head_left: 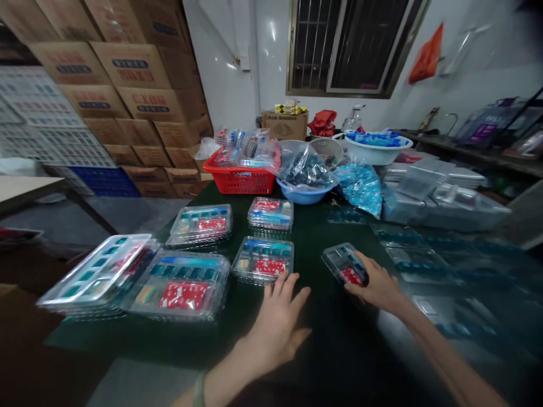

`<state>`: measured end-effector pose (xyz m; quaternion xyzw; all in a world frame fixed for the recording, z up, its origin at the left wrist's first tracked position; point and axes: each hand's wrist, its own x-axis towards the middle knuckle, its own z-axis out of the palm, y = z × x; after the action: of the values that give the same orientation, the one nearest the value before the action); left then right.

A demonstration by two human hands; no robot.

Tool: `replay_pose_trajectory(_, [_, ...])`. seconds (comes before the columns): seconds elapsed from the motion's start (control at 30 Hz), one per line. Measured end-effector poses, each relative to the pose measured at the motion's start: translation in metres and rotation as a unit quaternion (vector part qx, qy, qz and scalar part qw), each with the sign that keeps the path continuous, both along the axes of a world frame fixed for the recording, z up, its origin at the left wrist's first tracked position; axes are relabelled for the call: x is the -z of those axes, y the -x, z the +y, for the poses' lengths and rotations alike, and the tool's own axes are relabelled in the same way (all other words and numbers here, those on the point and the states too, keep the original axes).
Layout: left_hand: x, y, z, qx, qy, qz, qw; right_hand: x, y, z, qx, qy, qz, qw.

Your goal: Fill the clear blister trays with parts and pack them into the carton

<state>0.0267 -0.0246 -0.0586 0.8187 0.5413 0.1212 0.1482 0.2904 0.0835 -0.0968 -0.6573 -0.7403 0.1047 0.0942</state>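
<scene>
My right hand (379, 285) grips a clear plastic blister pack (344, 264) with blue and red contents, holding it just above the dark green table (331, 328). My left hand (278, 321) hovers with fingers spread, its fingertips close to the near edge of a stack of filled blister packs (263, 259). More stacks of the same packs lie on the table: one at the near left (183, 284), a tilted one at the far left (95, 277), and two further back (201, 224) (271, 213).
A red basket (240, 178) with packs, a blue bowl (302, 194) with bagged parts, a blue bag (360, 186) and a white basin (375, 150) stand at the table's far end. Empty clear trays (441, 198) pile up at right. Cardboard boxes (127, 85) stack against the left wall.
</scene>
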Motion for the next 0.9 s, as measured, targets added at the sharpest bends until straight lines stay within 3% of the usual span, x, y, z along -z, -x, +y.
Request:
replay_pose_trajectory(0.1, [0.0, -0.002, 0.004, -0.004, -0.026, -0.017, 0.999, -0.004, -0.004, 0.0, -0.005, 0.011, 0.054, 0.998])
replay_pose_trajectory(0.23, [-0.003, -0.009, 0.004, 0.003, -0.037, -0.035, 0.999, -0.002, -0.006, -0.002, -0.013, -0.019, 0.047, 0.999])
replay_pose_trajectory(0.5, [-0.021, -0.041, 0.003, 0.069, 0.123, -0.02, 0.99, 0.004, 0.001, -0.017, -0.077, -0.031, 0.052, 0.995])
replay_pose_trajectory(0.7, [-0.005, -0.051, -0.003, 0.085, 0.147, 0.032, 0.985, -0.005, 0.006, -0.036, -0.133, -0.003, 0.099, 0.986])
replay_pose_trajectory(0.9, [0.006, -0.052, -0.009, 0.062, 0.082, 0.018, 0.995, -0.005, 0.008, -0.04, -0.143, 0.009, 0.138, 0.98])
